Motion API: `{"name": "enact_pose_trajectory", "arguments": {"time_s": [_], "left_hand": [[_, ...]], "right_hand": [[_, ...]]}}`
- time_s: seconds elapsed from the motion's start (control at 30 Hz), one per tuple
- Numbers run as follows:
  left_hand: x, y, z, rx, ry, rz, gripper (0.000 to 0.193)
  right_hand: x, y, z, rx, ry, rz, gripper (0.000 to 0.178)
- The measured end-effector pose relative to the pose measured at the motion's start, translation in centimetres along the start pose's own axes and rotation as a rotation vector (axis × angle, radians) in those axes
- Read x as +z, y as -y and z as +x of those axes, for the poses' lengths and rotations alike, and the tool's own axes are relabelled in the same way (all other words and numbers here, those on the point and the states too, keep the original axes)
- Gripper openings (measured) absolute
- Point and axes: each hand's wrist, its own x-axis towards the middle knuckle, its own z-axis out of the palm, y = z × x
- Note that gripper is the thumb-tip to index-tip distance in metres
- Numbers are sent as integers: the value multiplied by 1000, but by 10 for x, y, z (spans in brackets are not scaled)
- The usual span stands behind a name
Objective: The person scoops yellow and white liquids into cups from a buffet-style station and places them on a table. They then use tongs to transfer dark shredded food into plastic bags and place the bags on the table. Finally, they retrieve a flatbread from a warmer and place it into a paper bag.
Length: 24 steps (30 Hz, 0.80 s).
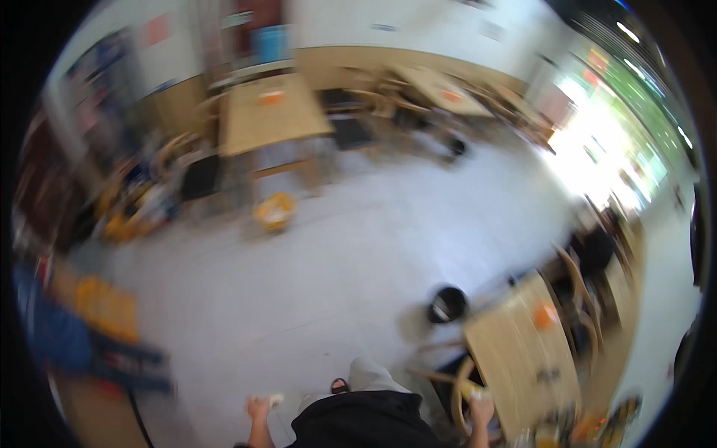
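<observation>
Holding both bare hands low, the person positions them at either side of a black top [366, 420], with the centre of the view serving as the clock hub. The left hand [258, 408], at 7 o'clock, has its fingers curled closed on a small pale item [276, 400], which projects toward 3 o'clock from the hand. The right hand [482, 409], at 5 o'clock, has its fingers closed around a pale yellow item [470, 389], located at the upper side of the hand. Motion blur prevents identification of either item. The right hand appears beside a wooden table [515, 351] and the curved back of a chair [461, 388]; contact with them cannot be determined. An orange object [545, 315] rests on this table. A black bin [448, 305] stands on the grey floor [321, 276] between 4 and 5 o'clock, near the table. A yellow bucket [275, 212] stands at 9 o'clock, in front of a second wooden table [272, 123] at 11 o'clock. Another person in blue clothing [56, 321] occupies 8 o'clock, beside a yellow object [107, 305]. A bright doorway [605, 153] lies between 2 and 3 o'clock.
</observation>
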Motion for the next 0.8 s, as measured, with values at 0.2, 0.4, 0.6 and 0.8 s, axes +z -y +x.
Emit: {"name": "enact_pose_trajectory", "arguments": {"time_s": [0.2,0.4,0.6,0.8], "left_hand": [[-116,-140,77,-5,17,-177,64],[-140,-115,94,-506,15,-321,76],[-121,-63,86,-916,-37,-311,89],[-92,-93,115,-1639,-14,-439,77]], "right_hand": [[146,200,30,-1173,479,-334,39],[276,472,98,-1576,641,-541,40],[448,874,110,-1410,498,159,47],[519,1156,-5,-1361,642,470,39]]}}
